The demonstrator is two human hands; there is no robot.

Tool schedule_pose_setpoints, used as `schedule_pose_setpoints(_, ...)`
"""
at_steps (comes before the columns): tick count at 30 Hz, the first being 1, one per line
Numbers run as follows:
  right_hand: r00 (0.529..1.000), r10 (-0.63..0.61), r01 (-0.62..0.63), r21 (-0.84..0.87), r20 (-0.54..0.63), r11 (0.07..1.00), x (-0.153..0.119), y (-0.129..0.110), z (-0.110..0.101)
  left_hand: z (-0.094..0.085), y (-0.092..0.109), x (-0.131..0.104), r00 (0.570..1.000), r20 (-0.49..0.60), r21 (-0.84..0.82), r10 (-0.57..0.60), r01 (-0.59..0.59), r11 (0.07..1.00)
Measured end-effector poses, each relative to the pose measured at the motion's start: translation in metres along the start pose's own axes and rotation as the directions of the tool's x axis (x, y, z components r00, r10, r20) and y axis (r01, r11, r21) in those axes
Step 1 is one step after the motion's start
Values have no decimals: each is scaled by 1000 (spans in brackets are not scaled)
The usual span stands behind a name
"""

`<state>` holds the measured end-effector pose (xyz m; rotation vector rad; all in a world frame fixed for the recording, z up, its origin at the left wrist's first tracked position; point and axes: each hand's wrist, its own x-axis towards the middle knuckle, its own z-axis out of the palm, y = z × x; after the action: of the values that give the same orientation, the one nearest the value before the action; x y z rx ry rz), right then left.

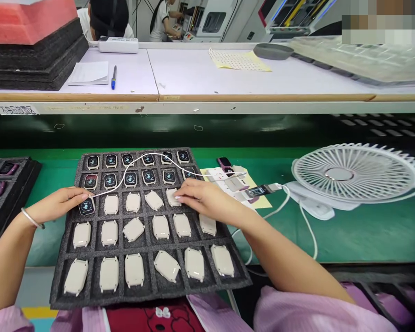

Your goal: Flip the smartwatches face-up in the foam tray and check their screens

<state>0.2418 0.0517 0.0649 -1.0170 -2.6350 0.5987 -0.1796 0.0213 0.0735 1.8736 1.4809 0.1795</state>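
Observation:
A dark foam tray (152, 288) divided into compartments holds several square smartwatches without straps. In its two far rows the watches lie with lit screens up; nearer rows show pale backs. My left hand (60, 203) pinches a smartwatch with a lit screen (86, 207) at the tray's left edge, where a white cable (125, 174) meets it. The cable arcs over the far rows towards a power strip. The fingers of my right hand (207, 199) close on a face-down smartwatch (172, 197) in the third row, partly hiding it and its neighbouring compartment.
Right of the tray lie a white power strip (216, 174) and a small USB meter with a display (257, 192). A white fan (356, 173) stands further right. Another foam tray (24, 184) sits at left. Above runs a shelf (186, 80) with foam, paper and a pen.

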Motion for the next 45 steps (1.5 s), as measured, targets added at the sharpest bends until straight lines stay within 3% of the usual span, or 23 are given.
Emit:
schedule_pose_setpoints(4,996,6,12,-195,91,981,3,-17,13,-2,5,-1,1000,9,12,-20,20,1000)
schedule_pose_setpoints(8,995,12,18,-292,100,956,4,-15,9,-3,7,-1,999,43,35,-31,30,999)
schedule_pose_setpoints(13,988,-25,42,-111,156,993,5,-7,1,-3,6,0,997,71,30,-25,23,999)
schedule_pose_setpoints(20,985,106,-119,92,137,989,4,-2,-6,-4,6,0,997,80,16,-13,12,1000)
schedule_pose_setpoints(27,991,5,-18,91,135,996,4,1,-4,-5,8,2,997,79,52,-20,16,998)
schedule_pose_setpoints(31,987,-65,45,134,147,990,6,11,1,-4,13,0,995,5,89,-102,102,991)
schedule_pose_setpoints(33,984,-83,61,137,158,989,6,14,2,1,21,-2,976,-163,199,-148,179,964)
schedule_pose_setpoints(35,985,-81,63,115,155,991,5,14,3,10,33,-4,944,-317,289,-89,186,939)
schedule_pose_setpoints(36,986,-75,61,103,147,993,5,13,4,17,40,-5,942,-333,300,-31,137,944)
schedule_pose_setpoints(39,992,-44,30,113,122,993,4,11,2,39,58,-4,969,-214,263,121,-62,963)
schedule_pose_setpoints(42,990,61,-87,206,127,975,4,14,-6,55,66,0,973,-161,314,166,-109,943)
schedule_pose_setpoints(45,976,100,-156,299,196,942,6,17,-15,58,70,2,967,-137,427,215,-138,894)
